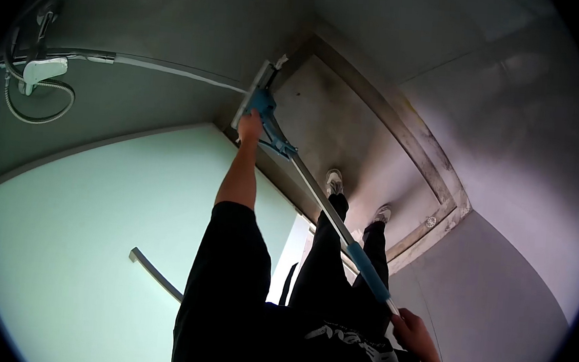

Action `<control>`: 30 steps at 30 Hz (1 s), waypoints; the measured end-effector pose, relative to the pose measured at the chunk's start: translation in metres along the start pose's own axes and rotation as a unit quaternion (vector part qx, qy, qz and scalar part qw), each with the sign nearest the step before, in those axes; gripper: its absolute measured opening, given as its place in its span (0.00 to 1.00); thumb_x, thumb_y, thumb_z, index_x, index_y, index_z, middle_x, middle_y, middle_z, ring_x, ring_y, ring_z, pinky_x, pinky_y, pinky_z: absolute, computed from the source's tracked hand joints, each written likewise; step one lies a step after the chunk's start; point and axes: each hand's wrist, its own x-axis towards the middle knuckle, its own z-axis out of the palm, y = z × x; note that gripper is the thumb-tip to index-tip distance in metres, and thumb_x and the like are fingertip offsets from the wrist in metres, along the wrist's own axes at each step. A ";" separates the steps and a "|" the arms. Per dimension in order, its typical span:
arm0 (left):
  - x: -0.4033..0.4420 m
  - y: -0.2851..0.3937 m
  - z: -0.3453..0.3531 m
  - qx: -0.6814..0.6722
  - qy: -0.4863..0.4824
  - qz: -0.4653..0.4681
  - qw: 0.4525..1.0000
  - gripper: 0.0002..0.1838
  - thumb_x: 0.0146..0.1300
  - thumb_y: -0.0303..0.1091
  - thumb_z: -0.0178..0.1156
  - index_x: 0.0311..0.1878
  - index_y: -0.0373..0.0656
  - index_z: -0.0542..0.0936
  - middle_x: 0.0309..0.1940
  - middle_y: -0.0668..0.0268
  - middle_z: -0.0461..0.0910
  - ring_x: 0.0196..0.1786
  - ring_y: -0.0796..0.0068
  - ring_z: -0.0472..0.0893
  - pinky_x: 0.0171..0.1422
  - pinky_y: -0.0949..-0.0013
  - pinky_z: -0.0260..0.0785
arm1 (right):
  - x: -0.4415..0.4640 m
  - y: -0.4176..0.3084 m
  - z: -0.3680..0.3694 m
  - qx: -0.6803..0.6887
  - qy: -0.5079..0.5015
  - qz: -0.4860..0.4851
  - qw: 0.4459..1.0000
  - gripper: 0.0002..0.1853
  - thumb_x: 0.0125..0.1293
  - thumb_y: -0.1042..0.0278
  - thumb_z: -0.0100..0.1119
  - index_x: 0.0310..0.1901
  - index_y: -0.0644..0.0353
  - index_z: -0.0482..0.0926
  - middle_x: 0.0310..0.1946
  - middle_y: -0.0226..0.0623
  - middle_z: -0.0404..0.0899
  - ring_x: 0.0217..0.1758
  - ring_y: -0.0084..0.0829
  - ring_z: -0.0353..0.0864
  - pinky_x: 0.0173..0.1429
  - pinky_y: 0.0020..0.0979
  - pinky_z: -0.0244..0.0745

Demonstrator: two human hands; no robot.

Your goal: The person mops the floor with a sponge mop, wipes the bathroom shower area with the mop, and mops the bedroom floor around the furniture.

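A long-handled squeegee mop (322,198) slants across the view, with a blue bracket, a pale straight bar on its head and a blue foam sleeve low on its metal pole. My left hand (250,126) is closed at the blue bracket of the head (263,101), close to the wall; its fingers are partly hidden. At the lower end of the pole, just past the foam sleeve (368,271), my right hand (417,335) is wrapped round the shaft. A scrap of white material sticks out at the far end of the head.
A shower mixer (45,70) with a coiled metal hose hangs on the left wall. Below it stands a frosted glass door (83,212) with a bar handle (154,274). My shoes stand on a stained floor (349,117) with a raised edge and a round drain (430,221).
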 end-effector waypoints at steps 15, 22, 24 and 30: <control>-0.062 0.012 -0.047 -0.022 0.061 -0.107 0.992 0.28 0.58 0.50 0.39 0.21 0.33 0.77 0.21 0.48 0.75 0.26 0.47 0.75 0.34 0.51 0.66 | 0.071 0.005 0.037 -0.107 0.069 -0.080 0.989 0.16 0.60 0.57 0.44 0.29 0.65 0.68 0.23 0.56 0.71 0.31 0.57 0.70 0.31 0.47 0.64; -0.042 0.035 -0.038 -0.050 -0.030 -0.117 0.991 0.27 0.57 0.48 0.39 0.24 0.33 0.78 0.23 0.46 0.75 0.30 0.46 0.75 0.36 0.49 0.66 | 0.001 0.019 0.005 -0.096 0.039 0.031 0.994 0.15 0.58 0.59 0.47 0.29 0.66 0.71 0.20 0.54 0.71 0.28 0.52 0.74 0.31 0.39 0.66; -0.064 0.046 -0.044 -0.034 -0.025 -0.139 0.989 0.27 0.57 0.49 0.39 0.25 0.33 0.78 0.24 0.46 0.75 0.32 0.46 0.76 0.36 0.49 0.66 | 0.032 0.009 0.010 -0.100 0.081 -0.044 0.991 0.16 0.59 0.58 0.45 0.28 0.66 0.71 0.20 0.54 0.71 0.30 0.54 0.73 0.31 0.41 0.66; -0.106 0.047 -0.022 -0.029 0.052 -0.090 0.994 0.27 0.57 0.49 0.40 0.24 0.34 0.78 0.23 0.46 0.75 0.30 0.48 0.76 0.34 0.50 0.66 | 0.121 -0.003 0.070 -0.081 0.086 -0.126 0.985 0.18 0.62 0.55 0.41 0.28 0.65 0.69 0.23 0.56 0.71 0.32 0.56 0.71 0.34 0.48 0.65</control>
